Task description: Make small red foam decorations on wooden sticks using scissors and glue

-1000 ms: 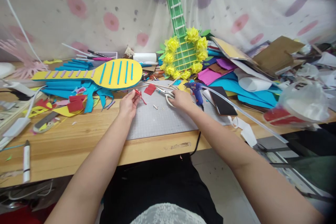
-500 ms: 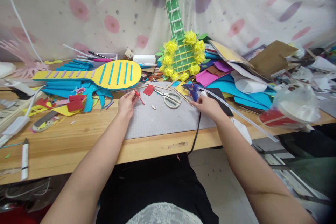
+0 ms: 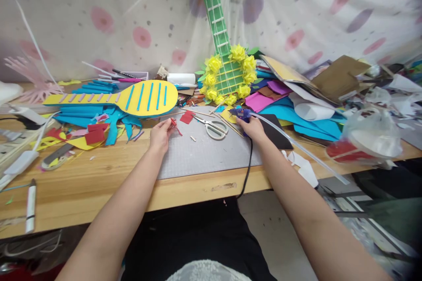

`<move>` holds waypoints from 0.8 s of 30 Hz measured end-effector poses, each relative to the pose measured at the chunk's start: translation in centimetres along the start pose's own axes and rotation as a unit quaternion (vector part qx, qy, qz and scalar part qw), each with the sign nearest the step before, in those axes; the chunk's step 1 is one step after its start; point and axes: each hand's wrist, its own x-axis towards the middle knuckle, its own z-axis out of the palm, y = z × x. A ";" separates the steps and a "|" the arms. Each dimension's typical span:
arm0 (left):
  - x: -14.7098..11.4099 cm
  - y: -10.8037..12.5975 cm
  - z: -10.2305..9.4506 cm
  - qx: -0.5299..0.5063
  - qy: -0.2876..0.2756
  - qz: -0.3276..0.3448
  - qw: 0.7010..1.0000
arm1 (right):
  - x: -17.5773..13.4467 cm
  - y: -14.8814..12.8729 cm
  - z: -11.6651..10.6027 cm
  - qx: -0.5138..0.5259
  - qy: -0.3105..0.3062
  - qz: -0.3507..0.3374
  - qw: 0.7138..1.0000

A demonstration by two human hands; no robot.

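My left hand [image 3: 160,135] pinches a small twisted piece of red paper [image 3: 176,126] above the left part of the grey cutting mat [image 3: 204,158]. In my right hand [image 3: 252,126] is a blue hot glue gun [image 3: 239,113], its nozzle towards the left. A long clear glue stick [image 3: 296,145] runs out of its back to the right, and its black cord [image 3: 248,171] hangs over the table edge. Between my hands lie white-handled scissors [image 3: 216,129] with blades partly spread. A red paper square [image 3: 187,117] is by their tips.
A yellow paper guitar shape [image 3: 148,96] with blue strips lies at the left. Behind the mat leans a green guitar [image 3: 227,74] with yellow flowers. Coloured paper [image 3: 303,116] piles up at the right, near a bagged red-and-white tub [image 3: 352,149]. A marker [image 3: 30,206] lies front left.
My right hand has shifted slightly left, and the glue gun has tipped from a more upright pose to nearly level. My left hand still pinches the red paper. The view has shifted a little.
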 end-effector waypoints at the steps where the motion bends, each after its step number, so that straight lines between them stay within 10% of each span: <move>1: 0.0 0.0 0.0 -0.002 0.001 0.001 1.000 | 0.1 0.1 0.0 0.043 0.001 0.008 0.999; 7: 0.1 -0.1 -0.1 0.007 -0.004 0.003 1.000 | 0.8 0.0 -0.7 0.260 -0.015 0.061 0.963; 24: 0.0 -0.2 -0.2 0.018 -0.020 0.018 0.999 | 2.5 -1.7 -3.6 0.092 -0.097 0.038 0.990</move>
